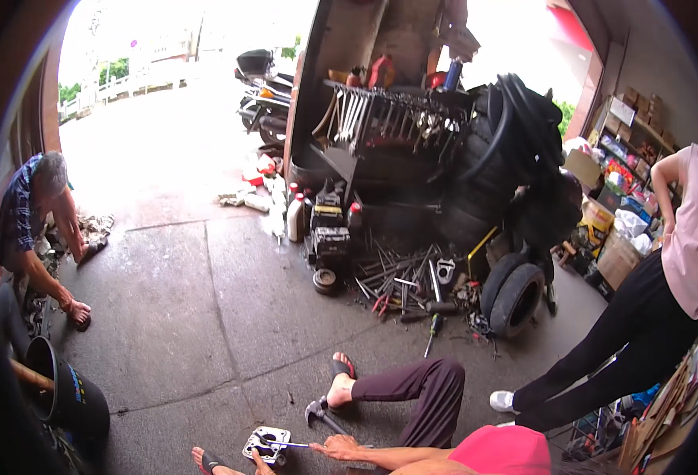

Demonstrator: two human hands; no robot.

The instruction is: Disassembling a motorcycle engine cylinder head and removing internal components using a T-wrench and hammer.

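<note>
Low in the head view, my right hand (pixel 338 448) is closed around a slim tool with a blue-and-silver shaft (pixel 295 445). The shaft's far end reaches over a square, pale metal engine part (pixel 282 436) with a wide central opening and smaller holes. My left hand (pixel 263 466) is at the near edge of that part, fingers against it; the lower edge cuts off most of this hand. On the floor just beyond lies a hammer (pixel 316 410), its handle pointing toward my right hand.
A screwdriver (pixel 433 336) lies before a heap of metal tools (pixel 400 279). Tyres (pixel 515 294) stand beside a rack of hanging wrenches (pixel 357 115). A person bends at the left behind a black bucket (pixel 80 400); another person stands at the right by flattened cardboard (pixel 673 400).
</note>
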